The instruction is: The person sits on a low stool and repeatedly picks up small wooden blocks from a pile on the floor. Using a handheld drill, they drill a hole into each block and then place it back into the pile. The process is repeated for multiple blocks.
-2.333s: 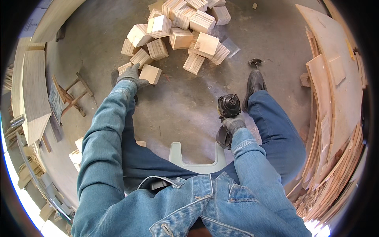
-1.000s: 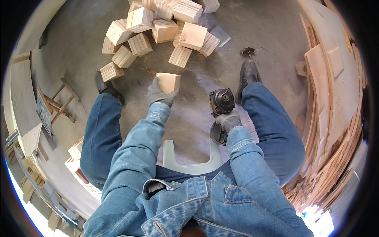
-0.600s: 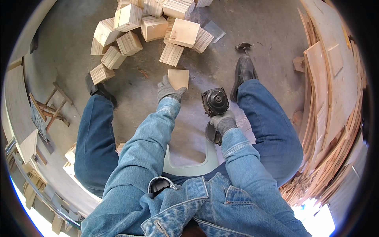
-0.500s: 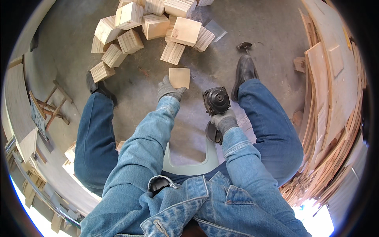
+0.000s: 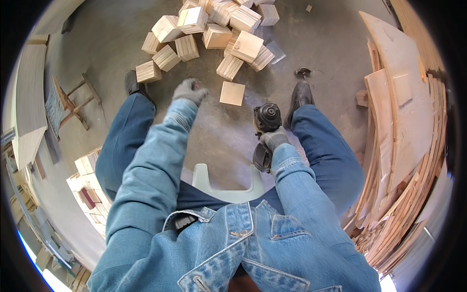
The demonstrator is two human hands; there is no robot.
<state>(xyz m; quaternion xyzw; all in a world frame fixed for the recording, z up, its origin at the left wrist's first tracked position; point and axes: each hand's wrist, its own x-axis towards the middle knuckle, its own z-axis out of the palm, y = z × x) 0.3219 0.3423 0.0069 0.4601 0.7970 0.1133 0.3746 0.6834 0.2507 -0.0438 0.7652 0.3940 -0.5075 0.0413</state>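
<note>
My gloved left hand [image 5: 189, 91] hovers above the floor to the left of a square wooden block [image 5: 232, 93], not touching it. Its fingers are bent with a gap to the thumb; a small reddish speck shows in that gap. In my gloved right hand [image 5: 275, 139] is a black nail gun [image 5: 267, 117], gripped by its handle, the round cap facing up. A round black part [image 5: 262, 158] of it shows below the hand. Ahead lies a heap of layered plywood blocks [image 5: 247, 46], several tilted against each other.
A hammer [image 5: 302, 73] lies beyond my right shoe. Stacked boards [image 5: 413, 107] lean along the right side. On the left are a small wooden stool [image 5: 73, 103] and pale wood blocks [image 5: 87, 187] by my leg. A pale U-shaped seat edge [image 5: 228, 194] shows between my legs.
My left hand has come off the square block and moved left. The block stays on the floor, slightly turned in view. The view has shifted; my right hand still holds the nail gun.
</note>
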